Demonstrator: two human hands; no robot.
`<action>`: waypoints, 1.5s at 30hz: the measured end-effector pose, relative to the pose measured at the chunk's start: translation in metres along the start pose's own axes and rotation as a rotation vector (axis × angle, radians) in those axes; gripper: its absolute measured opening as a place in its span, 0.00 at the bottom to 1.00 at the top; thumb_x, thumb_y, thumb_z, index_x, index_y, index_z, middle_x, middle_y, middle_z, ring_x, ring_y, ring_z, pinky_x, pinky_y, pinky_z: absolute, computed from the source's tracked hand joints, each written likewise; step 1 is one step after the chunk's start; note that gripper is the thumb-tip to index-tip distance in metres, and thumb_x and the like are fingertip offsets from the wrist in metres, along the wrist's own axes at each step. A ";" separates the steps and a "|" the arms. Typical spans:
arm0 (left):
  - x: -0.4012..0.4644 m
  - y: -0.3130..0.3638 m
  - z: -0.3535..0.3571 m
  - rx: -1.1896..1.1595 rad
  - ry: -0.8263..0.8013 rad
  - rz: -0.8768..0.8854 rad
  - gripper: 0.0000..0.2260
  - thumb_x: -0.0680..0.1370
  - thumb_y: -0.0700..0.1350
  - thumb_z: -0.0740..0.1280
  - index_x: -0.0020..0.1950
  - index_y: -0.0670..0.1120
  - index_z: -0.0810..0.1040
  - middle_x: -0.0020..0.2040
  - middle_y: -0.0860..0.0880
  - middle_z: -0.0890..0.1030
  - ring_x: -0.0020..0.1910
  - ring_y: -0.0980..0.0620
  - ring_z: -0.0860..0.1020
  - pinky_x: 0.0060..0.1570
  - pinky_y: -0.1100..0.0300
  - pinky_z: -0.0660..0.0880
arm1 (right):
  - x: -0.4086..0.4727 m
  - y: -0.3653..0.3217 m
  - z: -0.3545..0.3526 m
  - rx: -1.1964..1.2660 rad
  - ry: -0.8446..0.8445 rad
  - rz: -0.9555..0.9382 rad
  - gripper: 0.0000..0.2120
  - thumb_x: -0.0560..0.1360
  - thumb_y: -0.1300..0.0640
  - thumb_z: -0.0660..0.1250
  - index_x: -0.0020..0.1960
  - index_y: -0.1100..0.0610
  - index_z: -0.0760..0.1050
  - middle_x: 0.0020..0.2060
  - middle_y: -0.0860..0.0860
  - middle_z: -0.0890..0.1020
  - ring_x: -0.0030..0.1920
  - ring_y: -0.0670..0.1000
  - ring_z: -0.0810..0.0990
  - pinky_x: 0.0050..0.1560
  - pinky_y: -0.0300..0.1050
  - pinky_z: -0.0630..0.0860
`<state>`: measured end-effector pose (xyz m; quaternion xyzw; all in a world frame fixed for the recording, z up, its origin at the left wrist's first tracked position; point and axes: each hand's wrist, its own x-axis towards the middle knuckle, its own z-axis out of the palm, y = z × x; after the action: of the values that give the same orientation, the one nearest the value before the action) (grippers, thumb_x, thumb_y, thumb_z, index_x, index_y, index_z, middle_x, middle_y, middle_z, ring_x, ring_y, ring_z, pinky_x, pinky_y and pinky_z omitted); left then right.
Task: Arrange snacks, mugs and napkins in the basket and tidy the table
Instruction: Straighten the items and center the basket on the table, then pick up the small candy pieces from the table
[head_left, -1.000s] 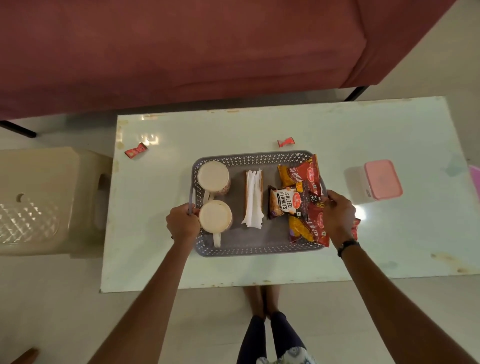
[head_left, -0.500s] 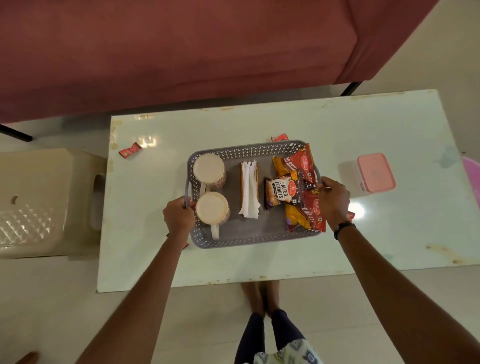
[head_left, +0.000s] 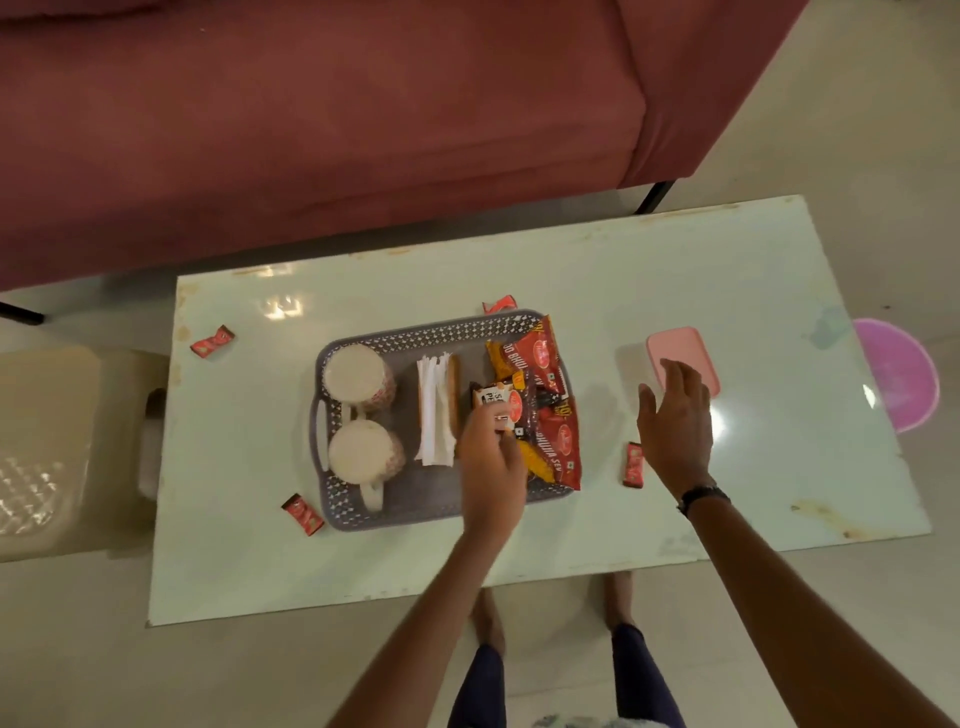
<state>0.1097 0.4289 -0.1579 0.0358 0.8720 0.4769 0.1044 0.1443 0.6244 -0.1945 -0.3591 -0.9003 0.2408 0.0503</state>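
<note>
Inventory from my remote seat, largest item first.

Sofa (head_left: 311, 130): maroon, along the far side of the table.

Table (head_left: 727, 291): pale glossy top, scuffed at the edges; I count everything below on it except the stool and the round item.

Plastic stool (head_left: 47, 441): beige, on the floor off the table's left end.

Basket (head_left: 436, 332): grey perforated tray with slotted handles, sitting mid-table. It holds all the goods listed next.

Snack packets (head_left: 545, 374): red and orange, piled at the basket's right end, one overhanging the rim; a salted-peanuts packet (head_left: 498, 397) lies on top.

Mugs (head_left: 356, 376): two, side by side at the basket's left end, handles toward me.

Napkins (head_left: 434, 410): white stack in the basket's middle, between mugs and snacks.

Pink round item (head_left: 904, 374): beyond the table's right edge; I cannot tell what it is.

Pink lidded box (head_left: 675, 345): on the table right of the basket.

Right hand (head_left: 675, 421): fingers spread and straight, holding nothing, over the box's near edge.

Left hand (head_left: 491, 457): over the basket, fingertips pinching the peanuts packet.

Small red wrapped sweets: one at far left (head_left: 212, 341), one by the basket's near-left corner (head_left: 303, 513), one behind its far rim (head_left: 500, 303), one just beside the right hand (head_left: 634, 464).
</note>
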 end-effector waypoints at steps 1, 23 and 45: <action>0.000 0.011 0.017 -0.045 -0.035 -0.020 0.13 0.76 0.33 0.59 0.58 0.44 0.73 0.54 0.49 0.78 0.53 0.55 0.76 0.54 0.64 0.75 | 0.009 0.009 -0.003 -0.021 -0.023 0.003 0.23 0.76 0.59 0.64 0.69 0.65 0.64 0.67 0.63 0.69 0.66 0.64 0.68 0.61 0.58 0.71; 0.025 0.073 0.176 -0.859 -0.401 -0.857 0.28 0.74 0.64 0.59 0.66 0.47 0.71 0.62 0.44 0.78 0.61 0.45 0.76 0.55 0.48 0.76 | 0.056 0.053 -0.082 0.494 -0.575 0.154 0.33 0.71 0.47 0.71 0.72 0.47 0.63 0.68 0.51 0.72 0.65 0.53 0.74 0.63 0.49 0.74; 0.063 0.075 0.188 -0.424 -0.436 -0.678 0.27 0.75 0.63 0.60 0.69 0.51 0.65 0.66 0.49 0.73 0.61 0.49 0.75 0.51 0.53 0.73 | 0.073 0.096 -0.087 0.986 -0.779 0.309 0.29 0.68 0.43 0.68 0.68 0.42 0.68 0.63 0.46 0.77 0.64 0.48 0.76 0.62 0.50 0.73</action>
<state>0.0859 0.6347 -0.2030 -0.1741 0.6754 0.5650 0.4408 0.1730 0.7682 -0.1688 -0.3055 -0.5742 0.7433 -0.1564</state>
